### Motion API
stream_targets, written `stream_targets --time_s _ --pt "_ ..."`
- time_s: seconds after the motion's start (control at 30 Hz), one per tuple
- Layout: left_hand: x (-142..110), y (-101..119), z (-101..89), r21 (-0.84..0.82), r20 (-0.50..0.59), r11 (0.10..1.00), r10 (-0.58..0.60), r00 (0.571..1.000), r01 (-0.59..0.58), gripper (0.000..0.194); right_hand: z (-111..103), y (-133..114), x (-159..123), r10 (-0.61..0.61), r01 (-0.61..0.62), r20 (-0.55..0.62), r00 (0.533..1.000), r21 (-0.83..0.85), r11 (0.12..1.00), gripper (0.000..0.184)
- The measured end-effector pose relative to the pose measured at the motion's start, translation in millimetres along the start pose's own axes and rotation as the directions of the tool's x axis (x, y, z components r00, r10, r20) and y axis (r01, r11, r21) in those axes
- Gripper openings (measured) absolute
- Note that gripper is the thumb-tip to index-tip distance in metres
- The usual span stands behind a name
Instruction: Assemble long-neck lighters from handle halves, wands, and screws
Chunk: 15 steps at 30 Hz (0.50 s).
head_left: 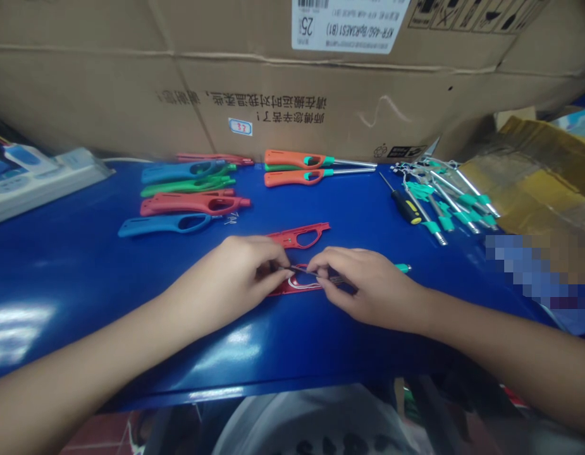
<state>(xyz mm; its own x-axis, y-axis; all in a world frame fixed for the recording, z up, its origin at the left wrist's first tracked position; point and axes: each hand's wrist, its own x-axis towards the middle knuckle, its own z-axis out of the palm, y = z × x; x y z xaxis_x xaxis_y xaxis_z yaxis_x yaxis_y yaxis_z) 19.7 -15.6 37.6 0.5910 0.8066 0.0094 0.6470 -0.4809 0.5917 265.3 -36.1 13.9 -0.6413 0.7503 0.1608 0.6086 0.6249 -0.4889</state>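
On the blue table, a red lighter half-shell [285, 289] lies under my hands, with a white wire [305, 286] running along it. A thin dark wire-like piece [302, 270] stretches between my fingertips above the shell. My left hand [247, 268] pinches one end of it, and my right hand [363, 281] pinches near the other. Past my right hand pokes a green-tipped part [403, 268], mostly hidden by the fingers. Just behind lies another red half-shell [301, 237] with its inside facing up.
Blue, green and red lighter bodies [192, 203] lie at the left. Orange lighters [292, 177] with metal barrels lie at the back. A screwdriver [406, 205] and a heap of metal tubes [456, 196] are at the right. A cardboard box [131, 76] stands behind, a power strip [40, 183] far left.
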Motion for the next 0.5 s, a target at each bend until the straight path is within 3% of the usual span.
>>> stream_targets --time_s 0.2,0.5 --pt "-2.2 4.1 -2.7 -0.017 0.006 1.000 -0.012 1.000 0.012 0.012 -2.3 -1.0 0.4 -0.032 0.033 0.073 0.997 -0.012 0.999 0.011" --pt "-2.9 6.9 -6.5 0.020 0.026 1.000 -0.010 1.000 0.010 0.012 -2.8 0.9 -1.7 -0.099 0.104 0.128 0.987 -0.034 0.994 0.015"
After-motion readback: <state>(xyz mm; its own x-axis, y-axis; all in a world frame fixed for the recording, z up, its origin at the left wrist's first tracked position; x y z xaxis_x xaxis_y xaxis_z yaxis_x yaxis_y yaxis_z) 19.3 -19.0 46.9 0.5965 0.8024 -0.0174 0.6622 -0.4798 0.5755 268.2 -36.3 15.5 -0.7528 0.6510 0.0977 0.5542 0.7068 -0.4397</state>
